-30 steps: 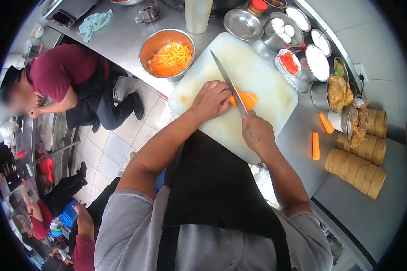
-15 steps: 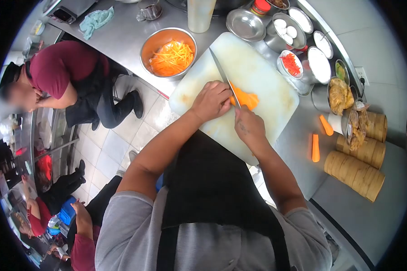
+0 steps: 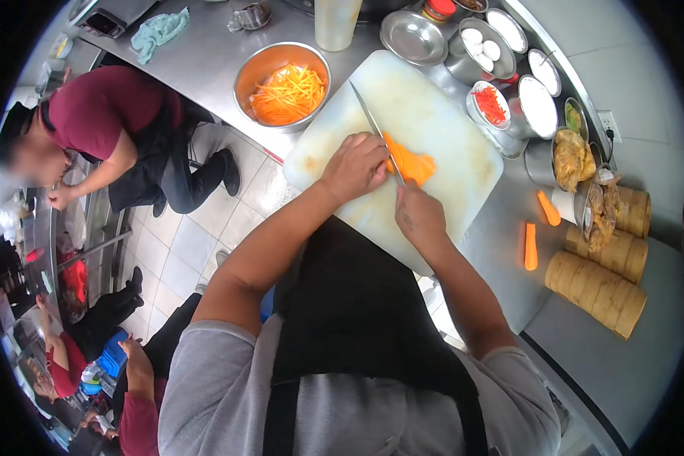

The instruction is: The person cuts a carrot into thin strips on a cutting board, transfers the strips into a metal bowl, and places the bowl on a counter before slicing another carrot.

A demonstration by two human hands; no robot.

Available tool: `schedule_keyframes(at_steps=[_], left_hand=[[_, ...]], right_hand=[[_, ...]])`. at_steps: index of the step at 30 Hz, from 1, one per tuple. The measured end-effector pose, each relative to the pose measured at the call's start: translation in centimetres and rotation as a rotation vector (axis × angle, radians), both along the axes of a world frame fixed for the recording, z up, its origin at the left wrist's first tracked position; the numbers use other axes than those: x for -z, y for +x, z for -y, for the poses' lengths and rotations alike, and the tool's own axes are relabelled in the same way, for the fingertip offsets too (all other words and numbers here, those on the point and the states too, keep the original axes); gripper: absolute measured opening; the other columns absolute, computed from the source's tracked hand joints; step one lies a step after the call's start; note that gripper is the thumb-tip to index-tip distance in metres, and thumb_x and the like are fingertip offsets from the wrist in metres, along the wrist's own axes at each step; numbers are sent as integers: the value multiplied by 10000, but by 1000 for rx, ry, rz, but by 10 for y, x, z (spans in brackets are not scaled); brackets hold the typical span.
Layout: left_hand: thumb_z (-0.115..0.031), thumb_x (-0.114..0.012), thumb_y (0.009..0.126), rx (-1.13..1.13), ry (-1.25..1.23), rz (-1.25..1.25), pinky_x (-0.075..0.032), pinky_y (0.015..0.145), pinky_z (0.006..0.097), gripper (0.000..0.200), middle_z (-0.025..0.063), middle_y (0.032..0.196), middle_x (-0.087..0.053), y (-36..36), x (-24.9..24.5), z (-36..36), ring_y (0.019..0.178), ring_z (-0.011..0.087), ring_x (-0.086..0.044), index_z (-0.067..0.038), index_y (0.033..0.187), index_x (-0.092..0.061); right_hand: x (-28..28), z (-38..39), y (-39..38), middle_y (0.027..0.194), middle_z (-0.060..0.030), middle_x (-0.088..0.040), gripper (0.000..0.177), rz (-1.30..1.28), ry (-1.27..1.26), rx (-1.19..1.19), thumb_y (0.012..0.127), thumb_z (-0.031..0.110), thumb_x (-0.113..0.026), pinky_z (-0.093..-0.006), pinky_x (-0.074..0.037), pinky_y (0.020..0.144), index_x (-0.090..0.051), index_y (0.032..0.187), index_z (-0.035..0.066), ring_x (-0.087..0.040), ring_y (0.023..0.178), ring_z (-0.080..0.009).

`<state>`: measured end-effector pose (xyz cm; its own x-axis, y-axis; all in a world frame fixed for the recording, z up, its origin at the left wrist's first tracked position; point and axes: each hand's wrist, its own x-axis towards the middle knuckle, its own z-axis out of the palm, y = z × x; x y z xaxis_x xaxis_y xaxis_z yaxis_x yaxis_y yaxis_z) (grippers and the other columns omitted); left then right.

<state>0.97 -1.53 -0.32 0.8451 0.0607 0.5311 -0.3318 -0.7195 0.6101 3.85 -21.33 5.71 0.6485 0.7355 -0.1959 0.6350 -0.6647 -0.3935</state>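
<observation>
My right hand (image 3: 419,213) is closed round the handle of a long kitchen knife (image 3: 369,112), whose blade points away across the white cutting board (image 3: 448,114). Just right of the blade lie overlapping orange carrot slices (image 3: 416,165). Curled on the board, my left hand (image 3: 355,167) presses its fingertips on carrot right beside the blade; most of what lies under them is hidden. A steel bowl (image 3: 240,93) holding shredded carrot (image 3: 289,91) stands past the board's left corner.
Two peeled carrots (image 3: 530,247) lie on the steel counter at right, near bamboo steamers (image 3: 596,295). Bowls with eggs (image 3: 480,50) and red strips (image 3: 489,105) line the back right. A tall pale container (image 3: 336,24) stands behind the board. A person (image 3: 106,114) bends at left.
My hands stay almost in place, with the knife shifted slightly against the carrot. The person at left has lowered a hand from near the head.
</observation>
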Motion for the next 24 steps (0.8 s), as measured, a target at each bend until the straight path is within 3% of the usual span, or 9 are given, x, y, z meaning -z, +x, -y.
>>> schedule_keyframes(at_steps=[2,6,17,20,24], left_hand=[[-38,-717,712,8,-5,-10,-476,875,408,238,94,1036,-610,-1,0,-3,989,298,-584,-59,933,-632],[-72,-704,737,-58,7,-21,-473,880,388,183,61,1004,-601,-2,-7,-7,975,252,-571,-82,908,-642],[-111,-697,753,-26,68,-56,-456,885,391,184,51,1019,-591,-2,-5,-11,982,247,-566,-91,929,-647],[-112,-695,752,-19,61,-65,-453,881,389,193,51,1019,-589,-1,-7,-12,982,247,-564,-90,937,-646],[-119,-696,752,-26,62,-52,-447,876,383,199,51,1026,-588,-1,-6,-11,986,246,-562,-89,942,-645]], right_hand=[[5,-22,4,819,-251,-679,285,-44,-163,208,1024,258,-477,-527,-524,729,-554,936,-2,-676,754,-436],[-2,-15,8,801,-248,-680,307,-62,-176,185,1028,275,-471,-524,-525,716,-554,937,-6,-677,735,-434],[-74,4,-7,732,-221,-668,261,-87,-285,109,1030,218,-458,-507,-529,692,-544,921,-3,-676,693,-412],[-58,14,-8,739,-222,-663,254,-107,-79,69,1019,221,-478,-508,-529,693,-545,919,-3,-672,694,-417],[1,-24,8,792,-239,-668,265,-27,-71,150,1013,237,-490,-514,-526,697,-547,917,-2,-670,723,-431]])
